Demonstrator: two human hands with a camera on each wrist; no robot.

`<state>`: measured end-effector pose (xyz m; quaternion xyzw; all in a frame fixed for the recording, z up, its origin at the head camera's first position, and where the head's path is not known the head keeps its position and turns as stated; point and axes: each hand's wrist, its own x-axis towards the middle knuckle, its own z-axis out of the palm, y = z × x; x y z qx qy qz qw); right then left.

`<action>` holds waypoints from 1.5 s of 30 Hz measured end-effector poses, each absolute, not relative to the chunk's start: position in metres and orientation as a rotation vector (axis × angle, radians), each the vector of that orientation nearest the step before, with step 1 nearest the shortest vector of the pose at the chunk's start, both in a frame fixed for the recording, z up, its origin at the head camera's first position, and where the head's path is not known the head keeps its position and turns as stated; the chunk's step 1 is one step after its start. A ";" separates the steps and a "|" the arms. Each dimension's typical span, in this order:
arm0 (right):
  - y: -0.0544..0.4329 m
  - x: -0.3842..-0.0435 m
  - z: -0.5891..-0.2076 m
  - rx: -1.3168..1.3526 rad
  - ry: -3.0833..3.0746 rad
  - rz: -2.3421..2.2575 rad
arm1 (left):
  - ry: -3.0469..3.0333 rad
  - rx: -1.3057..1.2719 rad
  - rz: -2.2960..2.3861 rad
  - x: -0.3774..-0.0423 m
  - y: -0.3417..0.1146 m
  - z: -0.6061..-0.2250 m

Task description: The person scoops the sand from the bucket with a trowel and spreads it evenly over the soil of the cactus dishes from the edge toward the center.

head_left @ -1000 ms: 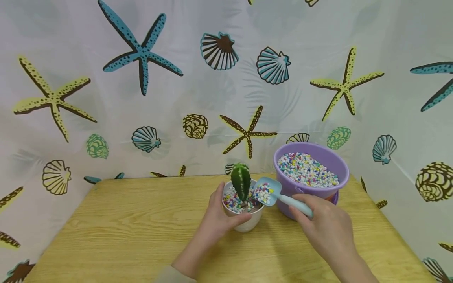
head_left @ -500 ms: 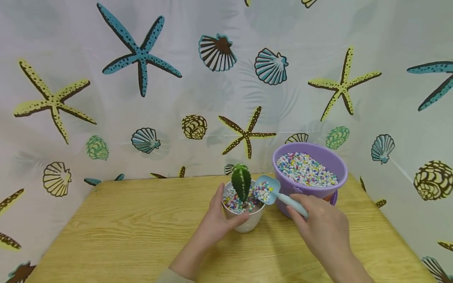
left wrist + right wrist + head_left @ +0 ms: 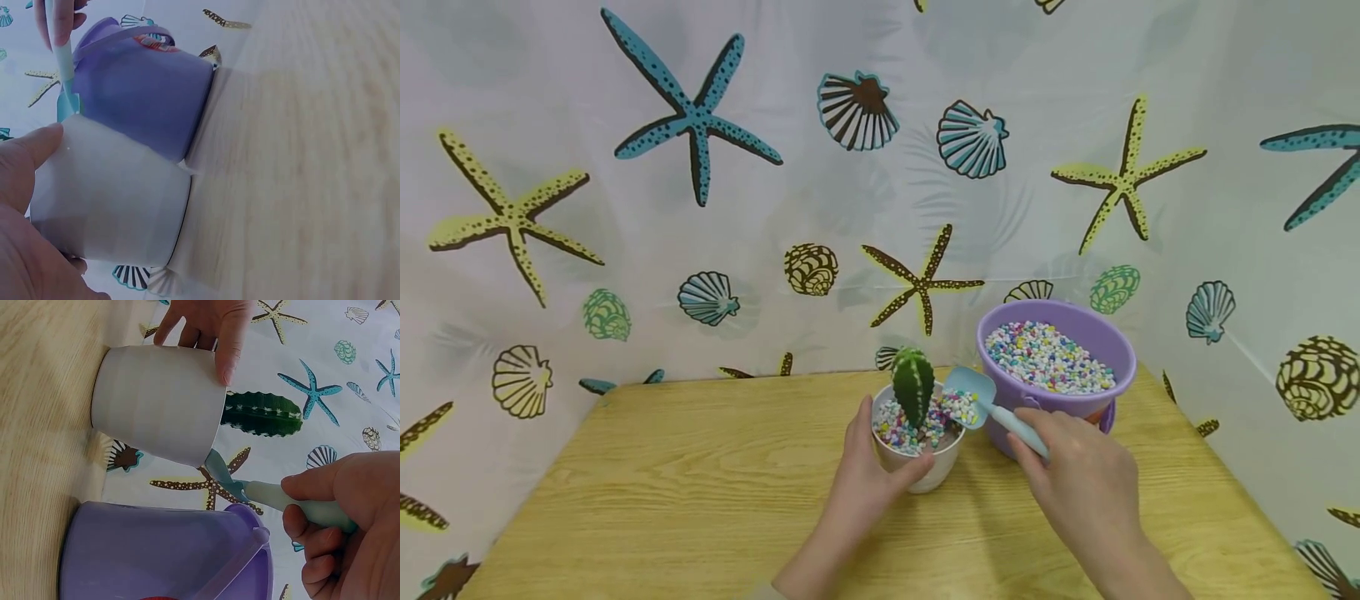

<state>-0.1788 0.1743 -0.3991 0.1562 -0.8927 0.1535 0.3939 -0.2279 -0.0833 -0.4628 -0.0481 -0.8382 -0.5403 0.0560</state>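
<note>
A white plant pot (image 3: pixel 938 473) holds a green cactus (image 3: pixel 913 387) and a layer of small coloured pebbles (image 3: pixel 895 429); brown soil shows at its right side. My left hand (image 3: pixel 867 477) grips the pot from the left, thumb at the near rim and fingers round the far side. In my right hand (image 3: pixel 1088 471) is the handle of a light blue scoop (image 3: pixel 1018 429). Pebbles lie in the scoop's blade, whose front edge meets the pot's right rim. From the right wrist view, the blade (image 3: pixel 219 472) tilts at the rim, its load hidden.
Just right of the pot stands a purple bucket (image 3: pixel 1108 337), largely filled with the same coloured pebbles (image 3: pixel 1045 358). Both stand on a wooden table (image 3: pixel 700 475). A white curtain (image 3: pixel 760 208) printed with starfish and shells rises behind and on both sides.
The scoop has shifted slightly and its pebbles lie closer to the pot; more pebbles show at the pot's right side. Both hands keep their holds.
</note>
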 end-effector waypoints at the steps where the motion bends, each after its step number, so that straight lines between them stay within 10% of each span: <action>1: 0.174 -0.179 -0.399 0.402 -2.256 0.384 | -2.542 -0.146 -1.629 -0.226 -0.082 -0.463; 21: 0.173 -0.180 -0.402 0.418 -2.237 0.370 | -2.745 -0.609 -1.618 -0.268 -0.119 -0.450; 45: 0.170 -0.182 -0.407 0.480 -2.161 0.332 | -2.598 -0.333 -1.639 -0.244 -0.087 -0.452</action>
